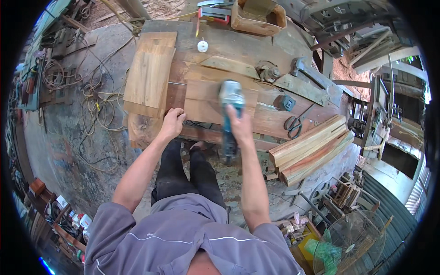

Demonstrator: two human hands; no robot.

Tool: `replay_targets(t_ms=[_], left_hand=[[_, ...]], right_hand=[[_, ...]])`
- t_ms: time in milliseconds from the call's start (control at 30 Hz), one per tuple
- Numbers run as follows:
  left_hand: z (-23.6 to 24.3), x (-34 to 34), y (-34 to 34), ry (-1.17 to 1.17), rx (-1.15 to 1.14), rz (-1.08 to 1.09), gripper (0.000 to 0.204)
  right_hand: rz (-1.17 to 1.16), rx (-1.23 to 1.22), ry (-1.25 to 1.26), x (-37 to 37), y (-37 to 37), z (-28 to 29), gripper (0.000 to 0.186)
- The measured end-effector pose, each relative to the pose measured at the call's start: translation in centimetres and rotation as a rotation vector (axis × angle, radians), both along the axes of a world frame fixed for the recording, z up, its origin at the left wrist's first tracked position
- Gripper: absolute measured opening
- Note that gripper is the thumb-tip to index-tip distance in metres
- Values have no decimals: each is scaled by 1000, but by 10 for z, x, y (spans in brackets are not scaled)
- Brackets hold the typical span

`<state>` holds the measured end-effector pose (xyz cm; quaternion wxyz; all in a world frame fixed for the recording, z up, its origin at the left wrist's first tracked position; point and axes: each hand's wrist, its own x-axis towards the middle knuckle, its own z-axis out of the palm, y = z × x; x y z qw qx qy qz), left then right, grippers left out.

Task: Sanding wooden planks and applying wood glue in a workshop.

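My right hand point(239, 127) is wrapped around a teal and black angle grinder point(230, 98), smeared by motion. The grinder's head is over a flat wooden board point(201, 98) lying on the workbench; whether it touches the wood cannot be made out. My left hand point(173, 123) is closed at the bench's near edge, left of that board, and what its curled fingers grip, if anything, is hidden. To the left of it lie stacked wide planks point(149, 75).
The workbench point(183, 55) also carries a white round disc point(202, 46), a wooden box point(259, 27), black scissors point(293, 126), a teal tape measure point(285, 102) and a metal clamp point(316, 75). Wood strips point(311, 146) are stacked at right. Loose cables point(98, 103) lie on the left floor.
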<state>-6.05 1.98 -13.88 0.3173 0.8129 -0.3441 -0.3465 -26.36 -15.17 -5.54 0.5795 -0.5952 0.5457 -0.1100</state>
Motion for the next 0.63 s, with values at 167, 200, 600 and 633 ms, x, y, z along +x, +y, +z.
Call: replay_targets(t_ms=[167, 200, 600, 633], left_hand=[[-8, -6, -2, -50, -53, 19, 18], [-7, -7, -3, -19, -40, 18, 18], [-9, 2, 2, -11, -27, -42, 21], [-12, 2, 2, -11, -27, -44, 21]], right_hand=[[-201, 149, -195, -28, -1, -8, 44], [-97, 103, -99, -12, -2, -6, 45], [-142, 202, -141, -19, 5, -5, 50], [-178, 223, -202, -30, 5, -8, 53]])
